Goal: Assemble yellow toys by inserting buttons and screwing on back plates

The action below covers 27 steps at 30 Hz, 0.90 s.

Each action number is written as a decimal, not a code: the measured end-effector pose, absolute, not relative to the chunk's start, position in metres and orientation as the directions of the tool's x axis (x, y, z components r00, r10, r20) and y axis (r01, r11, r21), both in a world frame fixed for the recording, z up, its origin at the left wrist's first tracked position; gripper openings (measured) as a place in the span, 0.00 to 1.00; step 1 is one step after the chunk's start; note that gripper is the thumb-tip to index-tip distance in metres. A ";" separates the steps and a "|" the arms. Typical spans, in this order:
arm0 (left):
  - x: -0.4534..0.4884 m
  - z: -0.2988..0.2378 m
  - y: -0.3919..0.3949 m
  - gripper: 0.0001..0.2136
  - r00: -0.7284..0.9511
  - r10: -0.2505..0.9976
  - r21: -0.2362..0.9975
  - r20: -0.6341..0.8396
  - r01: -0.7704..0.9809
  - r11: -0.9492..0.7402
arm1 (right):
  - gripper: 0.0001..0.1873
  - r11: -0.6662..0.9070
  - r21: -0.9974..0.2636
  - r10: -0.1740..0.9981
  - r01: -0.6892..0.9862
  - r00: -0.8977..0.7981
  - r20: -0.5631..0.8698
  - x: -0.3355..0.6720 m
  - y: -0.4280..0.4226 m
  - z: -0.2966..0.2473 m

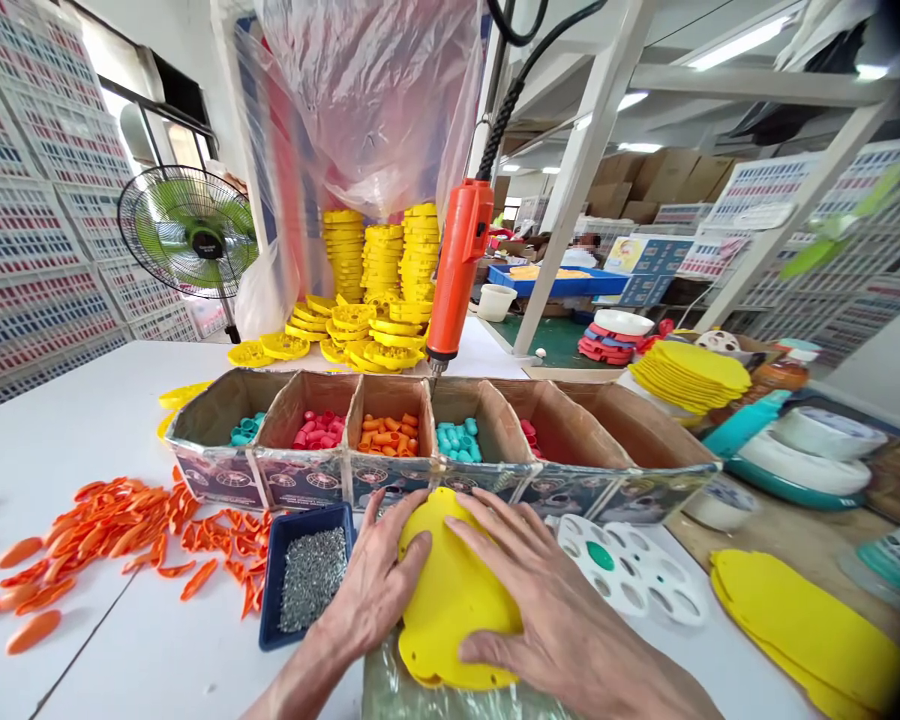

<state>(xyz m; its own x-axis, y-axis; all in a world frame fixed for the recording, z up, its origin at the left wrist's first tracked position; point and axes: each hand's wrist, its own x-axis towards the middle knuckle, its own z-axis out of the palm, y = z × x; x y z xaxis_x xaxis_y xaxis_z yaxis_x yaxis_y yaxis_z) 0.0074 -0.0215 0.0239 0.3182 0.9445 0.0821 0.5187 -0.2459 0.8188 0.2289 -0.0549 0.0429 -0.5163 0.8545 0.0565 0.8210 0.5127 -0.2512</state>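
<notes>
A yellow plastic shell [446, 600] with a scalloped outline and small holes lies on a clear-wrapped pad [390, 690] before me. My left hand [379, 575] holds its left edge, thumb on top. Across the right side my right hand [532, 590] rests with fingers along the rim and thumb on the surface. The fingertips' undersides are hidden. Left of my left hand stands a dark blue tray [272, 590] of small metal screws [313, 578]. Beyond the shell, an orange electric screwdriver [459, 265] hangs tip-down from a coiled cable.
A divided cardboard box [292, 492] holds turquoise, pink and orange caps. Orange plastic pieces [127, 525] lie left. Yellow parts [375, 330] are stacked behind the box. A white holed plate [634, 570] and flat yellow sheets [802, 625] are on the right. A fan [195, 235] stands back left.
</notes>
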 end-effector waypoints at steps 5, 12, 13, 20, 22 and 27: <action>0.008 0.021 -0.021 0.23 0.319 0.943 0.822 0.099 0.508 -0.258 | 0.48 0.551 -0.250 0.832 0.796 -0.549 0.084 0.216 -0.048 0.038; 0.012 0.027 -0.002 0.18 0.311 0.946 0.886 0.096 0.406 -0.223 | 0.44 0.623 -0.184 0.781 0.760 -0.594 0.191 0.220 -0.049 0.030; 0.014 0.029 0.001 0.17 0.304 0.949 0.906 0.081 0.375 -0.198 | 0.44 0.624 -0.175 0.780 0.762 -0.596 0.190 0.220 -0.048 0.030; 0.023 0.019 0.017 0.18 0.285 0.956 0.984 -0.063 0.178 0.012 | 0.44 0.613 -0.167 0.790 0.772 -0.595 0.146 0.218 -0.047 0.032; 0.023 0.015 0.021 0.18 0.274 0.957 0.985 -0.094 0.164 0.050 | 0.44 0.600 -0.177 0.800 0.780 -0.588 0.123 0.217 -0.047 0.032; 0.019 0.019 0.025 0.18 0.309 0.944 0.985 -0.116 0.155 0.070 | 0.44 0.585 -0.197 0.810 0.787 -0.581 0.083 0.216 -0.048 0.036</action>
<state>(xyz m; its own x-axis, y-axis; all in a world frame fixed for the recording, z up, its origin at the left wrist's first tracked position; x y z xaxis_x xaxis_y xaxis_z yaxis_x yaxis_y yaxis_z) 0.0187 0.0250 0.0193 0.3087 0.9441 -0.1159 0.1547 0.0704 0.9855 0.2159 -0.0477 0.0358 -0.5811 0.8095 0.0834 0.7868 0.5850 -0.1968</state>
